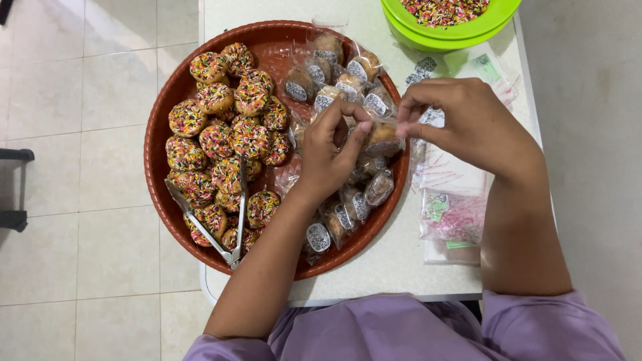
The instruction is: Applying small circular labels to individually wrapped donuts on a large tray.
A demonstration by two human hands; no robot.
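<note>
Centre of frame: left hand point(331, 157) and right hand point(468, 124) — fingers of both pinched on a clear-wrapped cookie packet point(382, 137) above the round brown woven tray's point(157, 127) right half. Sprinkled cookies point(224, 134) and metal tongs point(217, 224) lie at left; the white tabletop point(374, 267) carries all.

The round woven plastic tray point(175, 100) is reddish brown. The small round cookies point(224, 134) on it are golden brown, speckled with rainbow sprinkles in red, yellow, green and white. The clear-wrapped cookie packets point(334, 87) carry white labels with black print. The metal tongs point(214, 224) are silver. The plastic bowl point(461, 33) is lime green, the table point(394, 261) off-white, the sleeves point(401, 331) lilac.
</note>
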